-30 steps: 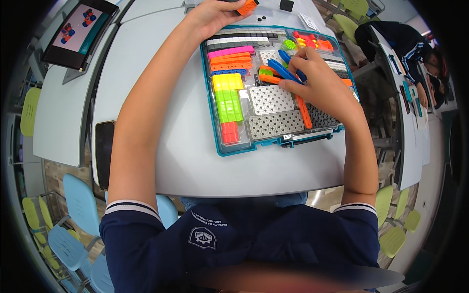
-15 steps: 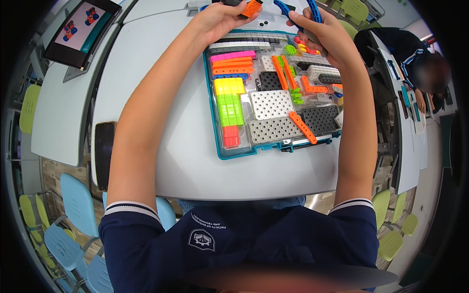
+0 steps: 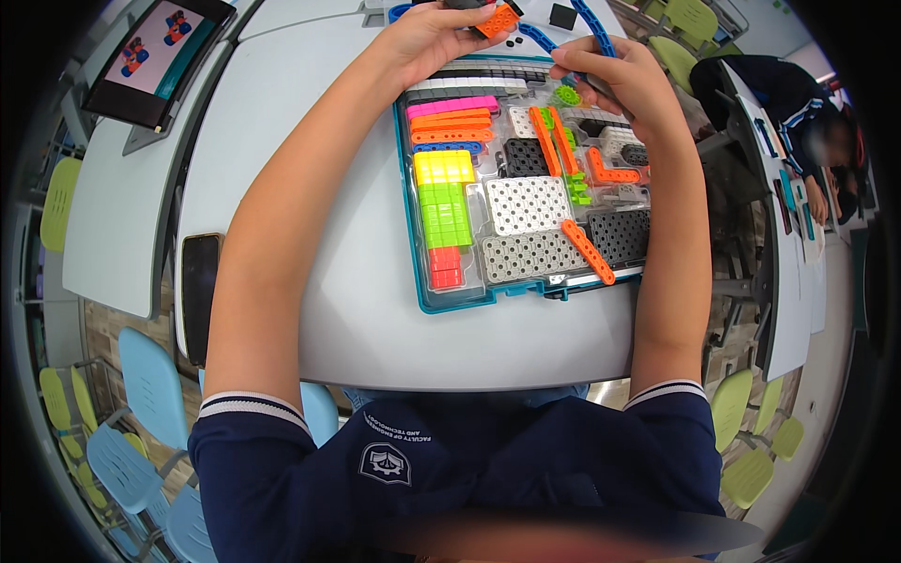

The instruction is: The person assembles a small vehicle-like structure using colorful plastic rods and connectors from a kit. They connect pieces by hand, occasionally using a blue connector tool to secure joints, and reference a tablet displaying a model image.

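My left hand [image 3: 434, 39], at the far edge of the view, closes around an orange block [image 3: 497, 20] joined to a dark piece that is partly hidden. Across from it, my right hand [image 3: 621, 80] pinches a blue slotted beam piece [image 3: 538, 38]; a second blue beam [image 3: 594, 26] rises behind the fingers. Something dark grey shows under the right fingers, mostly covered. Below both hands lies a teal-edged case [image 3: 419, 272] of plastic building parts, among them a white perforated plate [image 3: 527, 205], yellow blocks [image 3: 443, 167] and a loose orange beam [image 3: 588, 253] across its near side.
A black square piece [image 3: 563, 17] and small black pegs [image 3: 514, 41] lie beyond the case. A phone [image 3: 200, 298] rests at the table's left edge. A screen [image 3: 160, 61] stands on the far left. At right, another person [image 3: 784, 103] leans over a table. Chairs [image 3: 150, 375] surround the tables.
My right hand has come slightly nearer and left, its blue piece lowering toward the case's far edge. The black square piece shows more fully. My left hand has shifted slightly right with the orange block.
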The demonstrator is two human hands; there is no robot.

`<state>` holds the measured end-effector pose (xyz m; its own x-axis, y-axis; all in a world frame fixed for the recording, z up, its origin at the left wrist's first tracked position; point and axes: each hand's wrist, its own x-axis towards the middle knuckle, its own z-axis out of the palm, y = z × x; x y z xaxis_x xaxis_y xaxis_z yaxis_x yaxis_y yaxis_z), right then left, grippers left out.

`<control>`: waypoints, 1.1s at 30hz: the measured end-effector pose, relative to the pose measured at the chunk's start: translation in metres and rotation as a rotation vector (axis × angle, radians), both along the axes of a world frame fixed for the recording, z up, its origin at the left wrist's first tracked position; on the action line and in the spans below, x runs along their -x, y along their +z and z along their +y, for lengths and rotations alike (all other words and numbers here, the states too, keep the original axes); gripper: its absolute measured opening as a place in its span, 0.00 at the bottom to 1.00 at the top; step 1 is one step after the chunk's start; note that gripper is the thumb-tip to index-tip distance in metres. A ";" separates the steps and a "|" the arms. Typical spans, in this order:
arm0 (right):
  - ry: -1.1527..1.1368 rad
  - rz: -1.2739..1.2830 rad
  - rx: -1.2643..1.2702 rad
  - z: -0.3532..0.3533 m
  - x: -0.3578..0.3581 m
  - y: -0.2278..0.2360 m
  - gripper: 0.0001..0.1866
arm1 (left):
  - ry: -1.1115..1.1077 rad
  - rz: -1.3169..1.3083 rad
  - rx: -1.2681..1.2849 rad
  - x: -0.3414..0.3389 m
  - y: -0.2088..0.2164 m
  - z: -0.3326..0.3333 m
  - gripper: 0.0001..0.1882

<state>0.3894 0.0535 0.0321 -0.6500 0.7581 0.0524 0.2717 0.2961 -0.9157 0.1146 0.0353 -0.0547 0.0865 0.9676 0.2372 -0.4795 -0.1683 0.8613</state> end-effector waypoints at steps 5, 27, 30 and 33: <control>-0.047 0.067 -0.026 0.006 0.001 -0.007 0.13 | 0.069 -0.009 0.003 -0.001 0.000 -0.001 0.22; 0.021 0.032 0.084 0.013 -0.008 -0.004 0.12 | 0.075 0.058 0.062 0.000 0.003 -0.001 0.21; 0.027 0.035 0.093 0.014 -0.009 -0.004 0.12 | 0.089 0.067 0.040 0.000 0.003 -0.002 0.21; 0.031 0.043 0.092 0.014 -0.009 -0.004 0.12 | 0.075 0.069 0.051 0.001 0.003 -0.002 0.21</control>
